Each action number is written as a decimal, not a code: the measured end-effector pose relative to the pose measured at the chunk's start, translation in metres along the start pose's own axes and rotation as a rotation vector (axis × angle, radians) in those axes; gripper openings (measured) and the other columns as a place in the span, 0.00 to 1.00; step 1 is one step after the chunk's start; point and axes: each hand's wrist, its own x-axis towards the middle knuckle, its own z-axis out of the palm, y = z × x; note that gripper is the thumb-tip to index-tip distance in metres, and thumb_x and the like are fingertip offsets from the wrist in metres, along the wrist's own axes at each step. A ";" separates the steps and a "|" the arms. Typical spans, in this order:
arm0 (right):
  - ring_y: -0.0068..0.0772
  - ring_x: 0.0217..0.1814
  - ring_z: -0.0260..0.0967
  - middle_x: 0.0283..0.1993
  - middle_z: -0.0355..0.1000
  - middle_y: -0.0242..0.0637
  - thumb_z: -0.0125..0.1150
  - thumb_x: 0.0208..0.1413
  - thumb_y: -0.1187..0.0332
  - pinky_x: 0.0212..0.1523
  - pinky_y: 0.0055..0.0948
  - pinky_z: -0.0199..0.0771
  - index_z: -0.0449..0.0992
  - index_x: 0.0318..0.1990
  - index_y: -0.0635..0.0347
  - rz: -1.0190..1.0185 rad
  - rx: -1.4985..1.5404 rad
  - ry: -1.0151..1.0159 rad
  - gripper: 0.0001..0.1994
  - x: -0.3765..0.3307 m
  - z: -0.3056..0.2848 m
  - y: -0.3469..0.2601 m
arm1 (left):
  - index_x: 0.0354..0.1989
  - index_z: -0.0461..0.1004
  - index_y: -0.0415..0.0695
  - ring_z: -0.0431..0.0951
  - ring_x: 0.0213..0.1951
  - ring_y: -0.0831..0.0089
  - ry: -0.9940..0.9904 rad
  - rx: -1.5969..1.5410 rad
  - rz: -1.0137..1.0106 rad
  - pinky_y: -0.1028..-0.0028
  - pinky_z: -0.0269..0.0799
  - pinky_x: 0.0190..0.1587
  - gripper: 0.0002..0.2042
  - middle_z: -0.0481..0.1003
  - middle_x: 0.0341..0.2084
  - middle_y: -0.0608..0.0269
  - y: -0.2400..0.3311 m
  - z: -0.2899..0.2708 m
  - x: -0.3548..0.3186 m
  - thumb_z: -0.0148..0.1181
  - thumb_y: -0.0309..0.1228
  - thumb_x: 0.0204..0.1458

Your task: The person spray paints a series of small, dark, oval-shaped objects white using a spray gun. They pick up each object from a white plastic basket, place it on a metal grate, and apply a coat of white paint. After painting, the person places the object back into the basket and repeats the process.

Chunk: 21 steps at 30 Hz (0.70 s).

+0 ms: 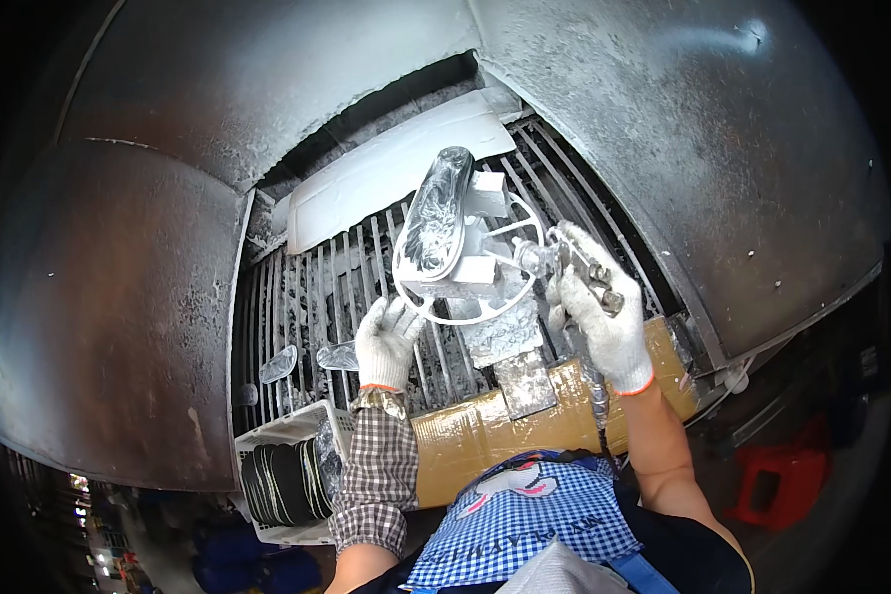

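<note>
A glossy black shoe sole [440, 223] with silvery streaks rests tilted on white-coated blocks on a round turntable [453, 320], which has a pale ring and spokes. My left hand [386, 346], in a white knitted glove, is at the ring's near left edge with its fingers stretched out. Whether the fingertips touch the ring I cannot tell. To the right of the turntable, my gloved right hand [604, 327] is closed round a metal spray gun [535, 257]. The gun's nozzle faces left toward the sole, and a wrapped hose [596, 388] runs down from it.
Metal bars [431, 346] form a grate below, with two small silvery pieces [278, 364] at its left. A white basket [342, 421] holds several black soles. Tape-covered board [455, 450] lines the near edge. Dark panels [723, 178] enclose the sides. A red stool [782, 483] stands right.
</note>
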 end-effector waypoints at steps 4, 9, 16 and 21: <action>0.16 0.33 0.71 0.38 0.77 0.33 0.59 0.72 0.69 0.35 0.19 0.75 0.63 0.75 0.71 -0.018 -0.076 -0.017 0.28 0.008 0.001 0.000 | 0.63 0.64 0.34 0.74 0.63 0.35 0.034 0.021 0.018 0.38 0.75 0.64 0.21 0.69 0.64 0.31 0.005 0.000 0.008 0.54 0.34 0.68; 0.16 0.33 0.71 0.38 0.77 0.33 0.59 0.72 0.69 0.36 0.20 0.76 0.63 0.74 0.72 -0.026 -0.088 -0.007 0.28 0.013 0.004 -0.003 | 0.62 0.66 0.33 0.76 0.61 0.38 0.065 0.010 0.054 0.41 0.78 0.62 0.20 0.72 0.60 0.35 0.011 0.006 0.014 0.53 0.33 0.68; 0.15 0.33 0.72 0.44 0.78 0.34 0.60 0.70 0.72 0.35 0.19 0.76 0.64 0.74 0.71 -0.072 -0.069 0.016 0.27 0.018 0.006 0.006 | 0.62 0.67 0.35 0.77 0.59 0.41 0.107 0.073 0.075 0.45 0.80 0.59 0.19 0.72 0.60 0.37 0.019 -0.007 0.038 0.52 0.35 0.69; 0.14 0.35 0.70 0.45 0.79 0.32 0.62 0.69 0.73 0.36 0.19 0.75 0.63 0.75 0.71 -0.090 -0.088 0.016 0.29 0.018 0.001 0.012 | 0.61 0.65 0.35 0.78 0.58 0.41 0.098 0.087 0.083 0.48 0.79 0.59 0.18 0.73 0.59 0.35 0.026 -0.005 0.053 0.51 0.34 0.70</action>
